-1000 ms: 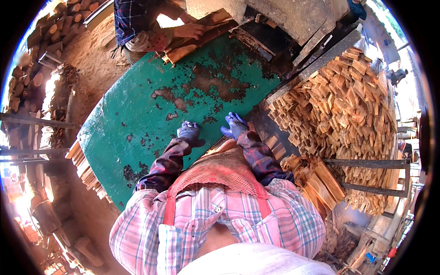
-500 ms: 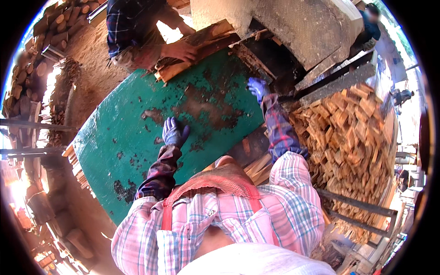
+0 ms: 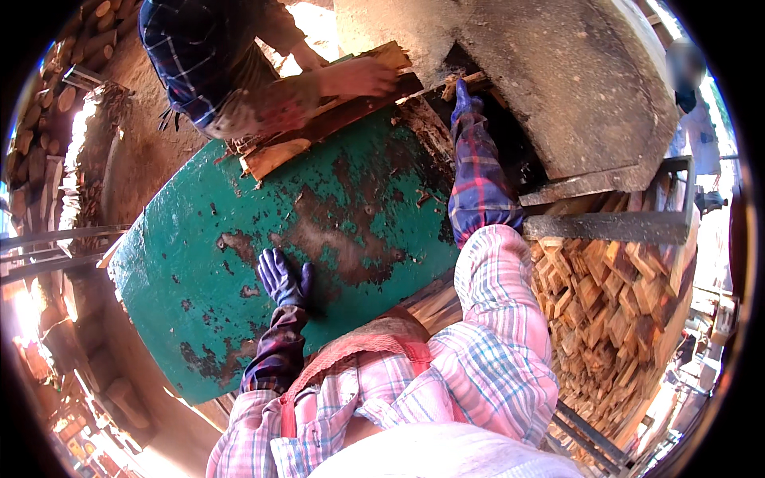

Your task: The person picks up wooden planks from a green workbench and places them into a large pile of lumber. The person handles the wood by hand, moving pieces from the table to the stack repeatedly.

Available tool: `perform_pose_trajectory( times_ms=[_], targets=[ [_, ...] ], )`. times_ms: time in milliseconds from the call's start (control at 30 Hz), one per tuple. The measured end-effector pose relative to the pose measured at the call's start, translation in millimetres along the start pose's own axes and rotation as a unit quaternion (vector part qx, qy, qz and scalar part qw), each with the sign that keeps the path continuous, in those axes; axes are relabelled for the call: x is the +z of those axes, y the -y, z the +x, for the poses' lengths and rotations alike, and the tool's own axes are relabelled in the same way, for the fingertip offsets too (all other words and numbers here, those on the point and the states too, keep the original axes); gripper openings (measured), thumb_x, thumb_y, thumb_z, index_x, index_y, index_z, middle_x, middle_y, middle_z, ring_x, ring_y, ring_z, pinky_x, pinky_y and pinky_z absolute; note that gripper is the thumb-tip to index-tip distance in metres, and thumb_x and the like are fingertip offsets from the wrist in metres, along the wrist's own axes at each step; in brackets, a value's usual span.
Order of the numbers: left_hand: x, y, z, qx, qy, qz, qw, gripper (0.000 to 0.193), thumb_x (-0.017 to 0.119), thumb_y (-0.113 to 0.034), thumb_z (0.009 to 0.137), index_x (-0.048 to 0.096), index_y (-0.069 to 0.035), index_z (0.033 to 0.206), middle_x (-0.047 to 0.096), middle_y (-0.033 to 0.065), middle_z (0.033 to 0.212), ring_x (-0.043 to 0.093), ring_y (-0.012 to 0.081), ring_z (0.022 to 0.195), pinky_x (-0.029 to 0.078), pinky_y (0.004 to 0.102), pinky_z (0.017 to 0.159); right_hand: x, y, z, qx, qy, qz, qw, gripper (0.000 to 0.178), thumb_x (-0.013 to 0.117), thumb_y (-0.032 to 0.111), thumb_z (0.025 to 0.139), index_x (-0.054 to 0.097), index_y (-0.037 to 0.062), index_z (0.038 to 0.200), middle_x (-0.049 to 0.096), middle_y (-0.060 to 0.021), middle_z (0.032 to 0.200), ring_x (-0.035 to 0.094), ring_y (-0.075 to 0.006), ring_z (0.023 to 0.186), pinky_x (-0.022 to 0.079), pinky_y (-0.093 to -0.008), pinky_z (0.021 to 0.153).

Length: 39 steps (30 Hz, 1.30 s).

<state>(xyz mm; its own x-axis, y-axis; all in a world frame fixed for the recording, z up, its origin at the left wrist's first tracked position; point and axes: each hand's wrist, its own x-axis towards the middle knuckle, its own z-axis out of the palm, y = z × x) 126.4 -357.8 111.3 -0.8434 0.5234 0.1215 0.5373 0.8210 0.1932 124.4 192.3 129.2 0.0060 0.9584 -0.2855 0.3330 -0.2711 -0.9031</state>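
My left hand [image 3: 284, 279], in a purple glove, lies flat with fingers spread on a green tabletop [image 3: 183, 239] whose paint is worn to brown patches. My right hand [image 3: 464, 102], gloved alike, reaches to the dark opening beside a dusty machine cover [image 3: 574, 95]. One finger of it points straight out; the others are partly hidden. A thin wood strip [image 3: 476, 78] lies by its fingertips, and whether they touch is unclear. Across the far table edge, a co-worker's bare hand [image 3: 362, 78] rests on rough wooden slabs [image 3: 319, 123].
Many split wood pieces [image 3: 610, 295] are stacked at my right, behind a metal bar [image 3: 606, 229]. Logs [image 3: 100, 56] are piled at the far left. A co-worker in a dark checked shirt [image 3: 195, 64] leans over the far side. Another person [image 3: 685, 72] stands at the far right.
My right hand has moved forward from the table's far right corner to the opening. The left hand has slid slightly nearer. The co-worker's hand has moved right along the slabs.
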Motion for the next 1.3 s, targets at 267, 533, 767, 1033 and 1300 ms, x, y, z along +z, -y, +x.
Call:
perform_pose_trajectory(
  times_ms=[267,533,767,1033,1300],
  targets=[
    [-4,-4,4,-0.007,0.004,-0.013,1.000,0.079,0.056,-0.048,0.077,0.030,-0.002,0.135,0.030,0.0214,0.139,0.023,0.0386,0.131,0.016,0.0491,0.107,24,0,-8,-0.074,-0.074,-0.008,0.994,0.066,0.070,0.046,0.073,0.054,-0.0090,0.105,0.062,-0.0170,0.098,0.060,-0.0221,0.083,0.049,-0.0325,0.070],
    [-5,-4,8,0.002,0.015,-0.008,1.000,0.080,0.055,-0.050,0.077,0.029,-0.002,0.135,0.029,0.0220,0.139,0.023,0.0388,0.131,0.016,0.0489,0.107,36,-68,53,-0.146,0.027,-0.009,0.989,0.044,0.064,0.034,0.080,0.058,-0.0054,0.099,0.063,-0.0123,0.089,0.061,-0.0178,0.075,0.048,-0.0301,0.062],
    [0,0,0,-0.014,-0.007,-0.008,1.000,0.079,0.055,-0.051,0.077,0.031,-0.003,0.135,0.030,0.0220,0.138,0.025,0.0387,0.130,0.017,0.0489,0.107,54,-52,-9,-0.121,0.157,0.284,0.938,0.021,0.067,0.017,0.081,0.058,0.0009,0.092,0.056,-0.0018,0.074,0.051,-0.0086,0.057,0.041,-0.0239,0.048],
    [-1,0,2,-0.016,0.005,-0.002,1.000,0.080,0.052,-0.053,0.078,0.030,-0.002,0.135,0.027,0.0203,0.141,0.022,0.0357,0.132,0.014,0.0460,0.109,52,-33,-46,-0.027,0.057,0.224,0.973,0.027,0.066,0.026,0.080,0.055,0.0067,0.096,0.053,-0.0026,0.087,0.048,-0.0133,0.071,0.039,-0.0306,0.059],
    [-1,0,1,-0.015,-0.017,0.001,1.000,0.078,0.052,-0.054,0.078,0.034,-0.001,0.133,0.032,0.0207,0.138,0.027,0.0361,0.130,0.017,0.0463,0.107,41,-7,-79,0.268,0.182,0.213,0.922,0.049,0.064,0.039,0.078,0.050,0.0143,0.118,0.049,-0.0050,0.117,0.048,-0.0231,0.106,0.039,-0.0455,0.087]
  ],
)
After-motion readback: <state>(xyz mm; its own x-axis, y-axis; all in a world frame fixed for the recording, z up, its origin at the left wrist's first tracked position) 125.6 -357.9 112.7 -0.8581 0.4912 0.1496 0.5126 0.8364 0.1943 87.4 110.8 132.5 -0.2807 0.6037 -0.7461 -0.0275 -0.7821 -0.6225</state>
